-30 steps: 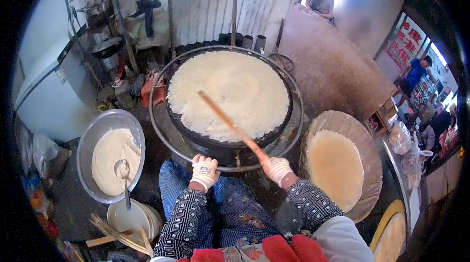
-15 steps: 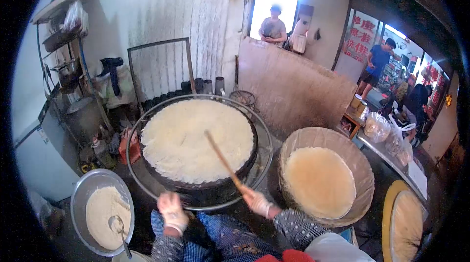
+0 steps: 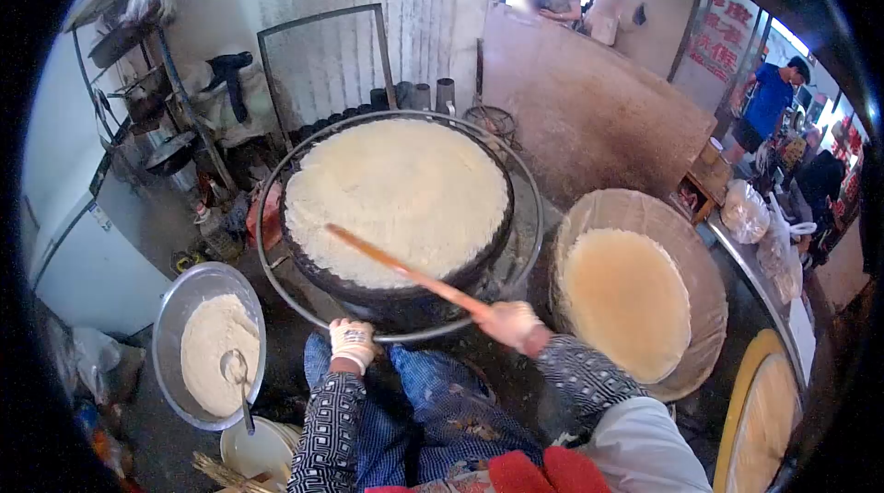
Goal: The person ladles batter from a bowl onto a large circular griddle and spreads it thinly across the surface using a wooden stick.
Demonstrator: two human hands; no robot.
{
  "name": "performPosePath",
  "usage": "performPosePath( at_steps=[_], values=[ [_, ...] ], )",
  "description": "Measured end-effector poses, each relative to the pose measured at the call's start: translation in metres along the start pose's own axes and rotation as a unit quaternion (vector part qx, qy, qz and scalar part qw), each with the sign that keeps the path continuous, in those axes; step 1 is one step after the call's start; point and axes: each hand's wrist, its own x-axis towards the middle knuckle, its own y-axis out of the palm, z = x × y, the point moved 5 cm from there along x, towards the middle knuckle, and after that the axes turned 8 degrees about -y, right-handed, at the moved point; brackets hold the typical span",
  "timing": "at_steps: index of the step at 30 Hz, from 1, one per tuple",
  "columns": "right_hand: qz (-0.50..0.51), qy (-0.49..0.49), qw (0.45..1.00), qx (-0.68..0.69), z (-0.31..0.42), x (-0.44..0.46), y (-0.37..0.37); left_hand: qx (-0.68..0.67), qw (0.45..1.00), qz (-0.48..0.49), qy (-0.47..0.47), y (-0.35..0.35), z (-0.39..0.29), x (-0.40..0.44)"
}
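Observation:
A large round griddle [image 3: 308,258] carries a broad pale pancake [image 3: 396,189] that covers nearly its whole top. My right hand [image 3: 512,324], in a white glove, is closed on the handle end of a long, flat wooden spatula [image 3: 410,274]. The spatula's far end lies over the pancake's near left part. My left hand [image 3: 353,344], also gloved, is closed over the near side of the metal ring [image 3: 267,244] that circles the griddle. The underside of its grip is hidden.
A metal bowl [image 3: 166,346] of pale batter, with a spoon [image 3: 241,382] in it, stands left. Right of the griddle, a lined round basket [image 3: 704,309] holds a stack of flat pancakes [image 3: 626,304]. People stand beyond the board partition [image 3: 589,106].
My left hand has settled on the metal ring. The spatula's far end has moved left and nearer to me across the pancake. The camera view has tilted down.

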Motion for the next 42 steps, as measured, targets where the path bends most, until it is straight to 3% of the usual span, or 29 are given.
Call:
performPosePath(
  at_steps=[3,5,6,7,8,9,10,11,12,14,16,19,20,21,22,23,24,25,27,29,31,33,34,36,39,42],
  values=[
    [-0.063,0.036,0.995,-0.07,-0.087,-0.022,0.003,0.087,0.994,-0.072,-0.006,0.023,0.044,0.023],
    [-0.066,0.109,0.988,-0.082,-0.122,-0.021,-0.012,0.172,0.984,-0.032,-0.017,0.041,0.078,0.047],
    [-0.064,0.156,0.981,-0.091,-0.149,-0.011,-0.008,-0.061,0.995,-0.071,-0.039,0.072,0.116,0.07],
    [-0.088,0.179,0.976,-0.084,-0.171,0.005,-0.009,-0.38,0.918,-0.109,-0.013,0.103,0.153,0.091],
    [-0.162,0.142,0.976,-0.024,-0.214,0.029,0.01,-0.577,0.802,-0.149,0.038,0.133,0.19,0.11],
    [-0.234,0.105,0.966,0.035,-0.253,0.053,0.025,-0.416,0.875,-0.223,0.112,0.139,0.204,0.121],
    [-0.262,0.096,0.96,0.013,-0.237,0.065,-0.01,-0.247,0.899,-0.322,0.168,0.147,0.22,0.13],
    [-0.288,0.086,0.954,-0.01,-0.217,0.079,-0.052,-0.358,0.89,-0.252,0.129,0.145,0.233,0.135],
    [-0.293,0.089,0.951,0.036,-0.237,0.106,-0.052,-0.54,0.825,-0.148,0.08,0.144,0.246,0.145],
    [-0.286,0.072,0.955,0.037,-0.241,0.138,-0.07,-0.831,0.555,0.019,-0.027,0.147,0.264,0.161],
    [-0.239,0.11,0.965,0.003,-0.235,0.143,-0.085,-0.759,0.651,-0.003,0.018,0.1,0.249,0.159],
    [-0.153,0.205,0.967,-0.006,-0.226,0.103,-0.072,-0.695,0.719,-0.006,-0.018,0.122,0.263,0.167],
    [-0.246,0.095,0.963,0.061,-0.247,0.083,-0.035,-0.467,0.883,-0.055,-0.017,0.137,0.262,0.172],
    [-0.31,0.025,0.948,0.072,-0.222,0.062,-0.026,-0.249,0.968,-0.032,-0.015,0.102,0.235,0.151],
    [-0.225,0.116,0.961,0.11,-0.191,0.04,-0.025,0.066,0.997,-0.033,0.009,0.063,0.207,0.129],
    [-0.208,0.112,0.965,0.115,-0.166,0.022,-0.015,0.287,0.956,-0.04,0.052,0.024,0.179,0.107],
    [-0.223,0.087,0.948,0.209,-0.128,0.007,-0.015,0.256,0.966,-0.01,0.045,0.017,0.163,0.097],
    [-0.164,0.111,0.944,0.264,-0.104,-0.015,-0.005,0.225,0.973,0.025,0.036,0.02,0.146,0.08],
    [-0.211,0.007,0.948,0.238,-0.055,-0.047,0.027,0.121,0.965,-0.227,0.045,0.017,0.096,0.043],
    [-0.091,0.094,0.829,0.544,0.017,-0.072,0.043,0.003,0.971,-0.237,0.014,-0.014,0.029,0.02],
    [-0.006,0.072,0.708,0.702,0.102,-0.085,0.002,-0.077,0.966,-0.245,-0.022,-0.035,-0.054,-0.016],
    [0.01,0.017,0.669,0.743,0.155,-0.104,-0.047,-0.11,0.957,-0.268,0.021,-0.04,-0.127,-0.063],
    [0.026,-0.007,0.639,0.769,0.165,-0.113,-0.058,-0.159,0.949,-0.256,0.092,-0.03,-0.15,-0.091],
    [0.046,-0.033,0.663,0.746,0.159,-0.129,-0.059,-0.256,0.916,-0.204,0.231,-0.008,-0.194,-0.149],
    [0.169,-0.016,0.706,0.688,0.176,-0.156,-0.068,-0.242,0.956,-0.057,0.157,-0.055,-0.178,-0.255],
    [0.316,-0.027,0.715,0.623,0.212,-0.155,-0.043,-0.373,0.916,0.036,0.143,-0.064,-0.121,-0.322]
  ],
)
